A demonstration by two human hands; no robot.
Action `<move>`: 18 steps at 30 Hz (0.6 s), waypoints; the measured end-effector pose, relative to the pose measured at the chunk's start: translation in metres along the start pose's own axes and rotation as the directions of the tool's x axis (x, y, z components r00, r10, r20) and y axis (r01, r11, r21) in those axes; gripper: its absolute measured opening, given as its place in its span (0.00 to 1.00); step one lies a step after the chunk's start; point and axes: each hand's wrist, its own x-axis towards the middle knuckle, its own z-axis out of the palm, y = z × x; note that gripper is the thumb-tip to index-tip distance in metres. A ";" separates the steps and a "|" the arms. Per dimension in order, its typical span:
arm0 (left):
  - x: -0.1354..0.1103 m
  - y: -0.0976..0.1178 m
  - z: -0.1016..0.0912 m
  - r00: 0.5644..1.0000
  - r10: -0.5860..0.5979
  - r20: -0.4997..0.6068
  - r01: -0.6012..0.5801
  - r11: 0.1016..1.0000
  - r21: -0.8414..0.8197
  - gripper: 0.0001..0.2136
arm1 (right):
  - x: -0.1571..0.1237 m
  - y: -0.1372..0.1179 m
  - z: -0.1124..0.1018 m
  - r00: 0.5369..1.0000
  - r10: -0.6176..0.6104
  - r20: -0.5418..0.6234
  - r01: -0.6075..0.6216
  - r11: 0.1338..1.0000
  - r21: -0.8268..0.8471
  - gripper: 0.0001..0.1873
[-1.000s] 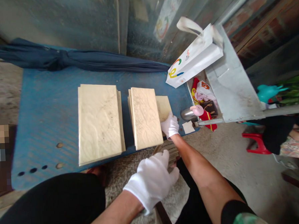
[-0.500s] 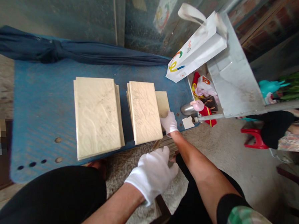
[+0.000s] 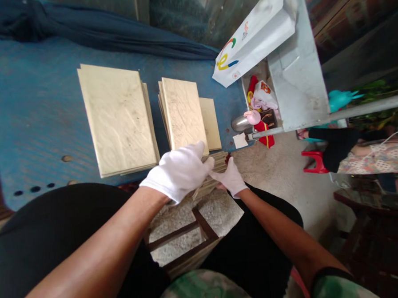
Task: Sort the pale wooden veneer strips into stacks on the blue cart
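Note:
Both my hands wear white gloves. My left hand (image 3: 182, 170) is at the near edge of the middle stack of cream-coloured boards (image 3: 185, 112), covering its near left corner, fingers stretched to the right. My right hand (image 3: 232, 178) is just to the right, thumb and fingers apart, beside a lower pile of thin boards (image 3: 219, 161) below the bench's front edge. The fingertips of both hands almost meet over that pile; I see nothing gripped. A larger stack of cream boards (image 3: 119, 117) lies on the left, and a smaller cream board (image 3: 211, 121) lies right of the middle stack.
The blue bench (image 3: 50, 116) has round holes near its front edge. Dark blue cloth (image 3: 96, 32) runs along the back. A white paper bag (image 3: 253, 35), a metal flask (image 3: 240, 123) and a metal shelf (image 3: 295, 73) stand right. A person sits beyond, near a red stool (image 3: 315, 161).
My right hand has left the small board on the bench and come down toward me, beside the lower pile. My left hand has moved up and left to the middle stack's edge. The view has shifted.

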 end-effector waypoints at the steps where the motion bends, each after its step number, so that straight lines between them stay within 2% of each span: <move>1: 0.000 0.000 0.001 1.000 0.009 -0.006 -0.009 1.000 0.009 0.23 | -0.010 0.001 0.007 1.000 0.016 0.023 -0.016 1.000 -0.011 0.67; 3: -0.001 -0.001 0.002 0.999 0.031 -0.011 -0.030 0.999 0.028 0.23 | -0.026 0.001 0.021 0.998 0.049 0.040 -0.047 0.998 -0.042 0.71; 7: -0.004 0.000 0.002 0.998 0.049 0.026 -0.051 0.997 0.053 0.24 | -0.040 -0.006 0.040 0.997 0.079 -0.027 -0.081 0.991 -0.110 0.76; 14: -0.007 -0.004 0.002 0.997 0.080 0.024 -0.081 0.996 0.045 0.25 | -0.059 -0.013 0.065 0.989 0.108 -0.099 -0.119 0.988 -0.104 0.76; 18: -0.007 -0.005 0.003 0.997 0.075 0.016 -0.076 0.996 0.048 0.25 | -0.067 -0.012 0.076 0.993 0.074 -0.095 -0.084 0.990 -0.109 0.76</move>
